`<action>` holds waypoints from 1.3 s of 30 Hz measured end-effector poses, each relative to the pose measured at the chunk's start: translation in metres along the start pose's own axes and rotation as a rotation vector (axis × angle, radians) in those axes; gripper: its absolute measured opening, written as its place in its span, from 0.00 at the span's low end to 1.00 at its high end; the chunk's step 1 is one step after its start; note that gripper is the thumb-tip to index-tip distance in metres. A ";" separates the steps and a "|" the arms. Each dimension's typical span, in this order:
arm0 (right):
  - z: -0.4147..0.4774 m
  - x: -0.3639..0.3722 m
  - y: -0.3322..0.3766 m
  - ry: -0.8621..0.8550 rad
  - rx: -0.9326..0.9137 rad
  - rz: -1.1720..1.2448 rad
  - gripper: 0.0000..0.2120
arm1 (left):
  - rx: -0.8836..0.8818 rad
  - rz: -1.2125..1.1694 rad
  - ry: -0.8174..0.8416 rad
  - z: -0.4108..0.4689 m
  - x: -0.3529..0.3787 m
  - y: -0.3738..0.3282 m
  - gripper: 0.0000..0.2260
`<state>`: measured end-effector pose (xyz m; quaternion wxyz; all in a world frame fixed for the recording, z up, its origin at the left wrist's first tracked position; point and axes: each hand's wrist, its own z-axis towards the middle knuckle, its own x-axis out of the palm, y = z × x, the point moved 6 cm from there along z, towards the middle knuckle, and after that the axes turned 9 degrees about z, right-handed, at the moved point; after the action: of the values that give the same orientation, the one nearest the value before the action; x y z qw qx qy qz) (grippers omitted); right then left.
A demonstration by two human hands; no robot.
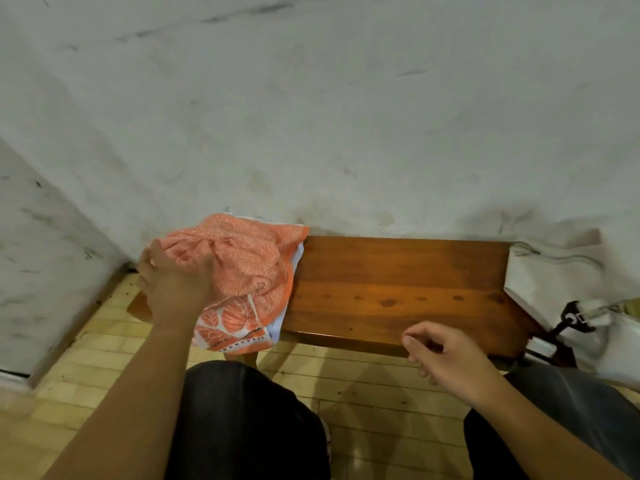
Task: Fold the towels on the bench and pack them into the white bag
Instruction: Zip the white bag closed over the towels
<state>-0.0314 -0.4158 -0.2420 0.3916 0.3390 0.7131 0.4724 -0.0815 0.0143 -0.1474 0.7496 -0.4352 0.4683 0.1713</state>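
Currently my left grip (176, 275) is down on the orange towel (252, 258), its fingers curled into the crumpled cloth and clutching a bunch of it. That towel lies in a loose heap on the left end of the wooden counter (398, 289), with its leaf-printed border hanging over the front edge. A pale cloth (275, 329) shows beneath it, peeking out along the right side and at the front corner. My right grip (446, 358) hangs just above the counter's front edge, well apart from the towel, released, with fingers loosely bent and nothing in them. The white bag (554, 282) stands at the right end of the counter against the wall (346, 116). Below, I see dark trousers (242, 410) over a yellowish tiled floor (363, 386).
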 end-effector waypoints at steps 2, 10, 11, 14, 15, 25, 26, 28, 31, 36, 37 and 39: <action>0.000 -0.004 -0.002 0.003 0.022 0.019 0.05 | -0.105 -0.057 0.101 0.022 0.002 0.015 0.45; 0.003 -0.001 -0.003 0.022 0.085 0.055 0.06 | 0.106 0.108 0.207 0.042 0.010 0.015 0.21; 0.003 0.000 -0.003 0.024 0.086 0.056 0.06 | 0.134 0.117 0.157 0.040 0.004 0.009 0.17; 0.002 0.001 0.000 0.029 0.085 0.054 0.06 | 0.173 -0.006 0.102 0.035 -0.013 -0.013 0.10; 0.003 0.002 0.001 0.032 0.081 0.054 0.06 | 0.178 -0.081 0.101 0.034 -0.018 -0.023 0.08; 0.001 0.015 0.007 0.115 0.022 0.163 0.39 | 0.584 -0.321 0.691 -0.120 0.011 -0.182 0.05; 0.000 0.016 0.008 0.124 0.016 0.181 0.43 | 0.669 -0.298 0.765 -0.145 0.025 -0.189 0.04; 0.002 0.018 0.011 0.122 -0.009 0.229 0.44 | 0.832 -0.255 0.884 -0.188 0.054 -0.198 0.03; 0.011 0.015 0.004 -0.027 0.003 0.314 0.22 | 0.907 -0.288 0.983 -0.237 0.081 -0.205 0.05; 0.015 -0.019 0.002 -0.217 0.023 0.687 0.08 | 0.771 -0.354 0.818 -0.227 0.080 -0.187 0.25; 0.014 -0.025 0.000 -0.260 0.037 0.815 0.12 | 0.729 -0.220 0.763 -0.213 0.084 -0.173 0.34; 0.014 -0.032 -0.001 -0.332 0.028 0.942 0.17 | 0.654 0.131 0.732 -0.187 0.098 -0.136 0.49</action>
<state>-0.0046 -0.4380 -0.2390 0.2391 0.7001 0.4167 0.5282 -0.0453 -0.2286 -0.1985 0.6209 -0.1783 0.7565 -0.1021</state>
